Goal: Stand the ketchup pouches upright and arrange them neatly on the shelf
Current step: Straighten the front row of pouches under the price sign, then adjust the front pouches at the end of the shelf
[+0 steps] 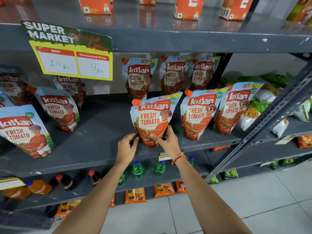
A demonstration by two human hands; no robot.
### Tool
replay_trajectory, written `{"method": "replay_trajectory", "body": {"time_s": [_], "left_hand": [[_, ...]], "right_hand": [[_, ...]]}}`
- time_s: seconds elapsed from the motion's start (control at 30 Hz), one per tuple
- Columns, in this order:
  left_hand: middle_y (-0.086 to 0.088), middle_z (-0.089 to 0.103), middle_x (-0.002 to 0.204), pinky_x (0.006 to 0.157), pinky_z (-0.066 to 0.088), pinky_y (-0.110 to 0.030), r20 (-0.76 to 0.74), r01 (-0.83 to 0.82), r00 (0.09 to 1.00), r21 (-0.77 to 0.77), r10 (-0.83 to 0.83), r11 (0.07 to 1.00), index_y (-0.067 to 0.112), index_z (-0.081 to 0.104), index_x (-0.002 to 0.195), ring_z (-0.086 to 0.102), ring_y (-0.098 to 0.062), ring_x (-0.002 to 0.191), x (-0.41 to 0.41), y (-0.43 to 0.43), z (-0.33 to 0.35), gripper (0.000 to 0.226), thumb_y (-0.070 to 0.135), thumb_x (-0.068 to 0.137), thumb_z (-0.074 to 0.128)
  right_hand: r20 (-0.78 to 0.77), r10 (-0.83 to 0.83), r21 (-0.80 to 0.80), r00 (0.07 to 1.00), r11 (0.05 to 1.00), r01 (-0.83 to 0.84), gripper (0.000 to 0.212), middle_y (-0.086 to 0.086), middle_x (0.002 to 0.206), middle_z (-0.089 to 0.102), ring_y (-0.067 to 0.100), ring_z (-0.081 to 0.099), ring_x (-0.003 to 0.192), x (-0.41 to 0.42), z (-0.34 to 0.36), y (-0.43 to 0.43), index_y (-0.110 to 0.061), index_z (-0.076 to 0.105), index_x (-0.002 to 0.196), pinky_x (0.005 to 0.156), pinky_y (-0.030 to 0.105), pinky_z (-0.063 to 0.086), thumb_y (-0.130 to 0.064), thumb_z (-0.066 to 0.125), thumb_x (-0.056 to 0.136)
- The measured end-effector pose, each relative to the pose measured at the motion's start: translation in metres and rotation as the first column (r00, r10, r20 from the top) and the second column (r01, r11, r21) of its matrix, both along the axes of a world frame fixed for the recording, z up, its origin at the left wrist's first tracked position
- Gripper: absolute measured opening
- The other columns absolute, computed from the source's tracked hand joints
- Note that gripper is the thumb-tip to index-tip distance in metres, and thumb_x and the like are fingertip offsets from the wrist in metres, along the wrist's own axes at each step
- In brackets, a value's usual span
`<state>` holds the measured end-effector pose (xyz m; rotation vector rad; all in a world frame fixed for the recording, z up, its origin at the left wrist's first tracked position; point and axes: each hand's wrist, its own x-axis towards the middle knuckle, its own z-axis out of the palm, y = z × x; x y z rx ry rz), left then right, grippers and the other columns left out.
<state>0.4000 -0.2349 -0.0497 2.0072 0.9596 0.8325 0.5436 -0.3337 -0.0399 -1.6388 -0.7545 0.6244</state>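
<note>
Several Kissan ketchup pouches with orange caps stand on a dark grey shelf (94, 132). One pouch (152, 115) stands upright near the shelf's front edge. My right hand (166, 141) grips its lower right corner, thumb on the front. My left hand (127, 146) touches its lower left corner with curled fingers. Two pouches (199, 114) (236, 107) stand to its right, and three (140, 76) (173, 75) (201, 73) form a back row. On the left, pouches (57, 107) (23, 130) stand unevenly, with others behind them (70, 85).
A yellow price sign (70, 53) hangs from the shelf above, which holds orange cartons (187, 7). Green and white snack packets (263, 102) lie at the right beyond a slanted metal brace (263, 115). Drink bottles (137, 169) stand on the shelf below.
</note>
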Motion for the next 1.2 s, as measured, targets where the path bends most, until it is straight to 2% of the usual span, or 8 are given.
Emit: {"method": "replay_trajectory", "body": {"time_s": [0.13, 0.3, 0.5, 0.57, 0.7, 0.87, 1.03, 1.2], "left_hand": [[-0.015, 0.070, 0.104, 0.085, 0.048, -0.028, -0.014, 0.010, 1.000, 0.039, -0.010, 0.999, 0.003, 0.065, 0.110, 0.066, -0.025, 0.094, 0.001, -0.001, 0.002, 0.024, 0.009, 0.089, 0.056], [-0.012, 0.070, 0.107, 0.085, 0.042, -0.012, 0.028, 0.001, 1.000, -0.103, 0.002, 0.995, 0.003, 0.064, 0.111, 0.065, -0.018, 0.098, -0.009, 0.001, 0.009, 0.025, 0.006, 0.087, 0.058], [-0.003, 0.070, 0.101, 0.072, 0.038, 0.007, 0.098, -0.075, 0.991, -0.155, 0.091, 0.985, 0.007, 0.065, 0.110, 0.061, -0.009, 0.090, -0.067, 0.021, 0.013, 0.025, 0.004, 0.086, 0.059], [-0.001, 0.069, 0.097, 0.073, 0.039, 0.006, 0.140, -0.127, 0.979, -0.160, 0.150, 0.979, 0.007, 0.065, 0.108, 0.062, -0.009, 0.088, -0.096, 0.029, 0.017, 0.023, 0.005, 0.086, 0.059], [-0.004, 0.068, 0.092, 0.076, 0.040, -0.008, 0.204, -0.362, 0.906, -0.082, 0.371, 0.928, 0.007, 0.068, 0.100, 0.060, -0.012, 0.084, -0.172, 0.050, 0.021, 0.017, 0.007, 0.088, 0.055], [-0.019, 0.066, 0.099, 0.081, 0.045, -0.033, 0.197, -0.580, 0.788, -0.084, 0.584, 0.811, 0.003, 0.061, 0.105, 0.060, -0.028, 0.089, -0.260, 0.082, 0.012, 0.020, 0.013, 0.092, 0.049], [-0.008, 0.039, 0.146, 0.104, 0.039, -0.036, 0.080, -0.398, 0.900, -0.247, 0.428, 0.884, 0.015, 0.030, 0.142, 0.046, -0.020, 0.124, -0.301, 0.123, 0.005, 0.056, 0.019, 0.091, 0.054], [-0.009, 0.034, 0.151, 0.111, 0.033, -0.041, 0.034, -0.155, 0.983, -0.386, 0.182, 0.909, 0.016, 0.019, 0.147, 0.035, -0.025, 0.137, -0.301, 0.157, 0.012, 0.076, 0.013, 0.086, 0.063]], "right_hand": [[-0.009, -0.026, -0.002, 1.000, 1.000, 0.026, 0.067, -0.009, 0.114, 0.063, 0.004, 0.060, 0.108, -0.003, 0.000, -0.001, -0.021, 0.047, 0.127, 0.078, 0.003, 0.048, -0.039, 0.079, 0.071], [0.075, -0.312, 0.060, 0.947, 0.950, 0.308, 0.082, 0.004, 0.138, 0.045, 0.015, 0.046, 0.127, -0.031, 0.002, -0.004, -0.016, 0.040, 0.137, 0.101, 0.033, 0.044, -0.040, 0.080, 0.070], [0.238, -0.590, 0.254, 0.771, 0.805, 0.537, 0.042, 0.009, 0.125, 0.046, 0.026, 0.050, 0.115, -0.104, 0.010, 0.011, -0.009, 0.049, 0.125, 0.094, 0.034, 0.048, -0.027, 0.062, 0.089], [0.277, -0.517, 0.278, 0.810, 0.850, 0.447, 0.037, 0.004, 0.123, 0.046, 0.025, 0.049, 0.115, -0.133, 0.013, 0.029, -0.008, 0.051, 0.123, 0.096, 0.021, 0.043, -0.023, 0.059, 0.091], [0.262, -0.248, 0.257, 0.933, 0.949, 0.181, 0.030, 0.005, 0.114, 0.051, 0.015, 0.053, 0.100, -0.199, 0.016, 0.077, -0.014, 0.053, 0.116, 0.081, 0.034, 0.049, -0.025, 0.060, 0.089], [0.199, 0.147, 0.065, 0.969, 0.985, -0.163, 0.053, -0.002, 0.122, 0.047, 0.008, 0.048, 0.106, -0.263, 0.007, 0.130, -0.017, 0.045, 0.130, 0.084, 0.028, 0.047, -0.034, 0.067, 0.084], [0.105, 0.368, -0.098, 0.924, 0.928, -0.359, 0.082, 0.009, 0.147, 0.037, 0.023, 0.040, 0.133, -0.290, 0.007, 0.171, -0.015, 0.027, 0.145, 0.108, 0.047, 0.040, -0.029, 0.074, 0.079], [0.068, 0.352, -0.057, 0.933, 0.935, -0.349, 0.077, 0.010, 0.142, 0.048, 0.026, 0.045, 0.131, -0.297, 0.011, 0.193, -0.014, 0.032, 0.142, 0.109, 0.049, 0.039, -0.022, 0.075, 0.079]]}}
